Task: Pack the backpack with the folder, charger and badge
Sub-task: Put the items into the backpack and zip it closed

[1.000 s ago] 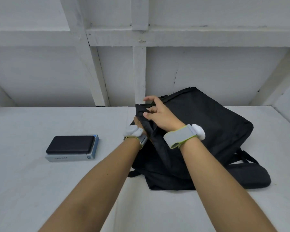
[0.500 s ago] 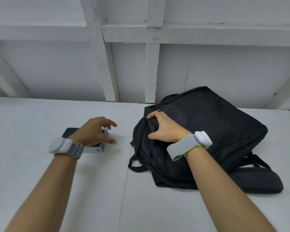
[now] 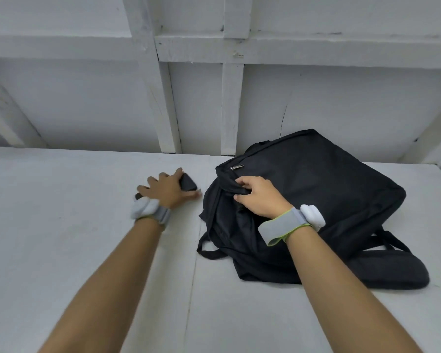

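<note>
A black backpack [image 3: 323,189] lies flat on the white surface at the right, its zipper pull near the top left corner. My right hand [image 3: 259,197] pinches a fold of fabric by the bag's opening. Just left of the bag, my left hand [image 3: 168,191] closes over a dark flat charger [image 3: 189,184], fingers wrapped around its edges; most of the charger is hidden under the hand. The pale box that lay under the charger is not visible. No folder or badge shows.
A white wall with vertical and horizontal beams [image 3: 166,110] rises behind the white tabletop [image 3: 74,225]. The backpack's straps [image 3: 397,266] trail to the lower right, and a loop [image 3: 209,250] hangs at its left.
My left hand left the backpack, swung left to the charger and now grips it. My right hand stays on the bag's opening. The view has shifted left.
</note>
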`<act>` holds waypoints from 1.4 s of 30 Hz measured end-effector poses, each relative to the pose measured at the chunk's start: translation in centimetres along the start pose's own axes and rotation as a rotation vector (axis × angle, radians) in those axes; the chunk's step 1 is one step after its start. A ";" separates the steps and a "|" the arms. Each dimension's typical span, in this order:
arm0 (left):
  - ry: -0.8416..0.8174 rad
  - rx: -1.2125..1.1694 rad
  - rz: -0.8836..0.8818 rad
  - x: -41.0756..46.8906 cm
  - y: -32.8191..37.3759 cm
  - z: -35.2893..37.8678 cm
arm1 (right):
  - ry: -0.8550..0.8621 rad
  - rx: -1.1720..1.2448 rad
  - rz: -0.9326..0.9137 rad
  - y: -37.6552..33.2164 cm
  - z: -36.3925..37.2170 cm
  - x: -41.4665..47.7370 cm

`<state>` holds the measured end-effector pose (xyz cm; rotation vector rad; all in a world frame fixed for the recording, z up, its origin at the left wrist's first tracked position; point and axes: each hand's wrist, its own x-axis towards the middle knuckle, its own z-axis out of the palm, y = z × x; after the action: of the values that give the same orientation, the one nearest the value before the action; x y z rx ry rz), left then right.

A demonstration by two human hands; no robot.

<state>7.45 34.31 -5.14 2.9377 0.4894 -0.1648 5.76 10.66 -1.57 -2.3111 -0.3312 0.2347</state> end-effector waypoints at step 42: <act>-0.411 -0.227 0.864 -8.4 8.8 -1.6 | 0.259 0.467 -0.010 -1.9 -4.2 -1.2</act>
<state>2.59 23.78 -1.22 2.5119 -0.7495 -0.5260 5.48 8.69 2.76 -1.8496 -0.1368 0.0017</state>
